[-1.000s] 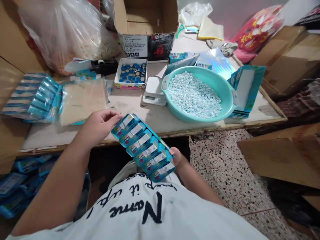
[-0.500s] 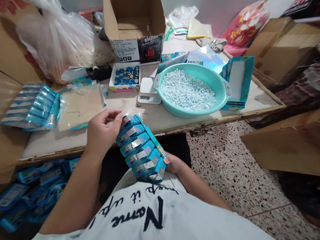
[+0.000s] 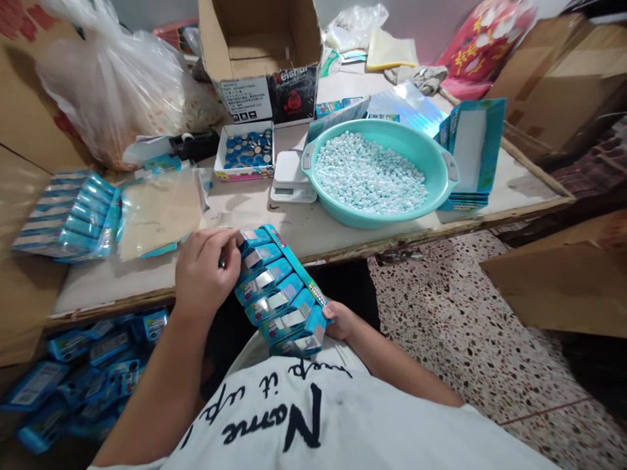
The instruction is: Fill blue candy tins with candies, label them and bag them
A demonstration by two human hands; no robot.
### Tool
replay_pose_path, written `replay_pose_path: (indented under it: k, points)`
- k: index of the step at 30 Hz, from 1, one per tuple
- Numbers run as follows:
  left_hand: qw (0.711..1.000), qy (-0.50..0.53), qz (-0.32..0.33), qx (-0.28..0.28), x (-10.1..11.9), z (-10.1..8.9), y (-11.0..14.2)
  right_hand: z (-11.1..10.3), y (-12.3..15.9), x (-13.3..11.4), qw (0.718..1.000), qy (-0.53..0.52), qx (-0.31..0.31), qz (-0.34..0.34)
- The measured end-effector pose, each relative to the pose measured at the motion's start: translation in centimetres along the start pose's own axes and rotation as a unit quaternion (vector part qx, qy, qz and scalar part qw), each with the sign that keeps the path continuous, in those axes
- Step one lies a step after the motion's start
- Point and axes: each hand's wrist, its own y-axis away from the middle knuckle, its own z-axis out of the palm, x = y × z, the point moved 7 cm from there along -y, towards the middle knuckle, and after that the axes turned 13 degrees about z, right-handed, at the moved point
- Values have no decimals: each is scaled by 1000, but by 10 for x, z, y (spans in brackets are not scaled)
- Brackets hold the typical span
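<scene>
A blue display box [image 3: 296,264] filled with a row of small blue packs [image 3: 267,279] is tilted over my lap at the table's front edge. My right hand [image 3: 337,320] grips its near right corner, thumb on the printed rim. At the far left end, my left hand [image 3: 208,264] has its fingers curled in against the end pack. What those fingers pinch, if anything, is hidden behind the hand. Shiny clear patches show on the packs' ends.
On the table stand a turquoise basin [image 3: 377,219] of pale pellets, a white scale [image 3: 292,190], a small box of blue caps [image 3: 245,171] and a carton [image 3: 255,85]. Wrapped blue packs [image 3: 73,215] lie left, an upright blue box [image 3: 473,156] right. Loose blue packs [image 3: 105,346] lie below.
My left hand has come down and closed its fingers further at the box's far left end. My right hand keeps its grip, and the view has shifted slightly.
</scene>
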Motion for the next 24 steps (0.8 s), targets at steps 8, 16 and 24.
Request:
replay_pose_path:
  k: [8, 16, 24]
  points:
    - [989, 40, -125, 66, 2, 1, -19, 24, 0, -16, 997, 10, -23, -79]
    - [994, 80, -14, 68, 10, 9, -35, 40, -2, -22, 996, 19, -28, -86]
    - [994, 41, 93, 52, 20, -1, -46, 54, 2, -17, 995, 34, -70, -64]
